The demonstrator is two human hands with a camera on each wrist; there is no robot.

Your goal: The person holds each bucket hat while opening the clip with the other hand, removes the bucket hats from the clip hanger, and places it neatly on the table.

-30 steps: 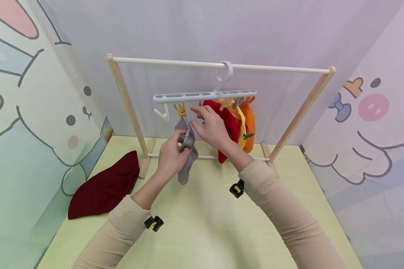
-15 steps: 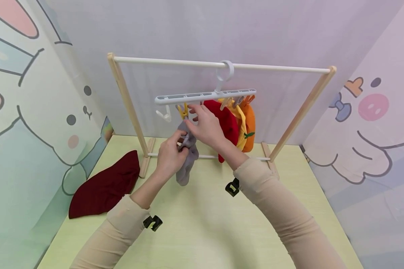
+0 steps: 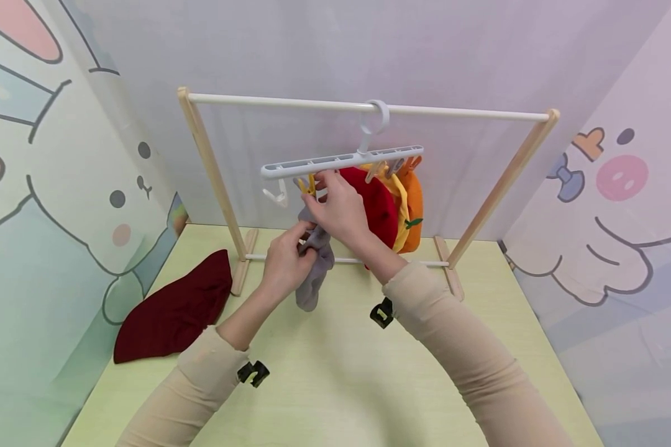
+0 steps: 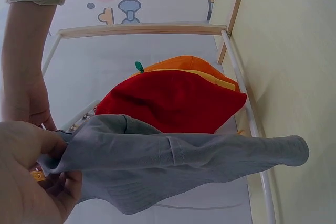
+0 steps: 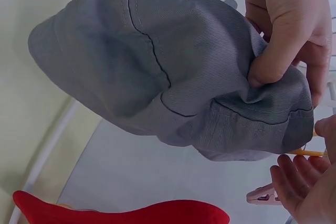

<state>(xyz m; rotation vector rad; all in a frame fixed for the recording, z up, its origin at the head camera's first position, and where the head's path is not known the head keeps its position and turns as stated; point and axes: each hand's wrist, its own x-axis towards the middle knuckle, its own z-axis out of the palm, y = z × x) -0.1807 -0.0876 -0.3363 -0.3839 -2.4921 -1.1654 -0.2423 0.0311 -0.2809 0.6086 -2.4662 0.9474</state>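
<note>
A grey cloth hat (image 3: 317,273) hangs folded below the left part of the white hanger (image 3: 313,165). My left hand (image 3: 286,261) pinches its upper part between thumb and fingers, seen close up in the left wrist view. Higher up, my right hand (image 3: 342,208) has its thumb and fingers on either side of a yellow clothespin (image 3: 311,185), which sits at the hat's top edge. In the right wrist view that yellow clothespin (image 5: 310,152) shows only in part. Whether its jaws bite the cloth is hidden.
Red (image 3: 377,208), yellow (image 3: 401,198) and orange (image 3: 415,211) hats hang from clips at the right. A white clip (image 3: 279,197) dangles at the hanger's left end. A dark red hat (image 3: 173,310) lies on the table (image 3: 313,385), beside the wooden rack (image 3: 209,161).
My right hand has moved left and closed in around the yellow clothespin. The hanger's left end has swung slightly right and down, while the grey hat has shifted a little right.
</note>
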